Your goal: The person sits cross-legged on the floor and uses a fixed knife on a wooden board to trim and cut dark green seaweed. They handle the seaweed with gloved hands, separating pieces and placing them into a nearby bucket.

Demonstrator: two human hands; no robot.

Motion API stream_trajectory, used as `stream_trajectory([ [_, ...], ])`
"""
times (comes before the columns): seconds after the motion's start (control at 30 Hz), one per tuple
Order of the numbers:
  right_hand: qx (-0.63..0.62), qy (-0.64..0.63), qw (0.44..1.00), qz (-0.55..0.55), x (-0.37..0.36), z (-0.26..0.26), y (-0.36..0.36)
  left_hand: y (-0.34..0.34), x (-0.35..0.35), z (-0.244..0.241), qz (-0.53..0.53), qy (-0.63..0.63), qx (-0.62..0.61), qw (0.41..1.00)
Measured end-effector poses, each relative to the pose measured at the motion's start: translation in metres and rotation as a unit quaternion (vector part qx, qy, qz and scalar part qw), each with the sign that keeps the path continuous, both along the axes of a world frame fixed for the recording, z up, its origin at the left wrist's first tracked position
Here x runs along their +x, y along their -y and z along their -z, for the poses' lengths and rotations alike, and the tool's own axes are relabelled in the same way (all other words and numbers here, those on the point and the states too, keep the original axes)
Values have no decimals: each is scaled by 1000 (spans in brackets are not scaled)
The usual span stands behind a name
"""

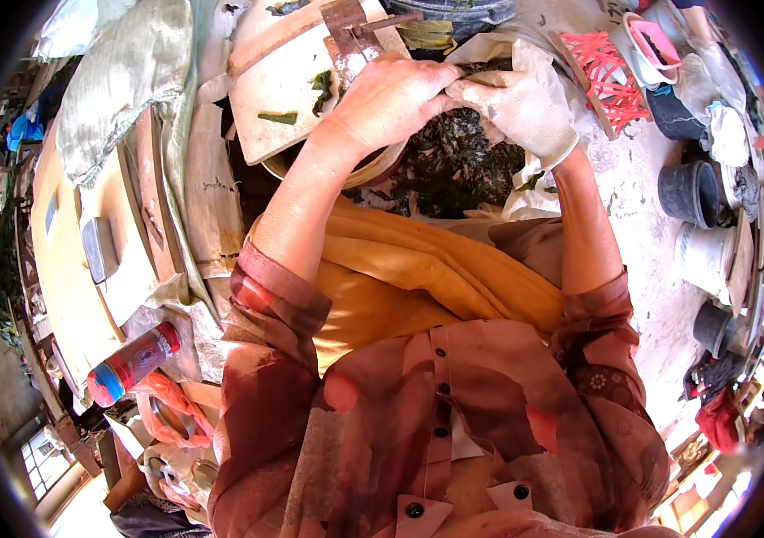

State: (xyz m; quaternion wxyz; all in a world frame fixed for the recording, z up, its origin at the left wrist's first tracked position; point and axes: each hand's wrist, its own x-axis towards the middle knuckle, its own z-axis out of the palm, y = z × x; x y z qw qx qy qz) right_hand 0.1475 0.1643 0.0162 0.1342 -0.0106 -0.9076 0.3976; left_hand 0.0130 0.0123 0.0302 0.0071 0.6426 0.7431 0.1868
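My bare left hand (388, 101) reaches over the right side of a pale board (267, 87). My right hand (516, 111), in a whitish knit glove, meets its fingertips. The fingers of both hands are bent together, and whatever may be between them is hidden. Below them lies a heap of dark green, wet-looking leafy material (456, 168), perhaps seaweed, on whitish sheeting (540, 202). A rusty metal fixture (348, 30) stands at the board's far edge. Green scraps (279, 118) lie on the board, which rests over a round bucket (385, 168).
A dark tub (456, 17) stands beyond the board. On the right are red plastic strips (607, 77), a pink basket (654, 50), a black bucket (687, 194) and a white bucket (704, 259). To my left are wooden planks (140, 195), draped sacking (126, 87) and a red-blue can (134, 363).
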Motion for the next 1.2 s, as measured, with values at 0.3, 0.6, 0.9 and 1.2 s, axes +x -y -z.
stream_trajectory([
  [0.3,-249,214,937,123,-8,-22,11,24,-48,26,-26,-24,30,999],
  [0.6,-247,171,947,114,-60,25,2,44,-66,29,-152,20,-50,987],
  [0.9,155,105,950,250,-121,57,24,30,-98,49,-255,0,-122,959],
  [1.2,153,172,930,287,-104,70,-20,63,-122,55,-263,108,-265,921],
])
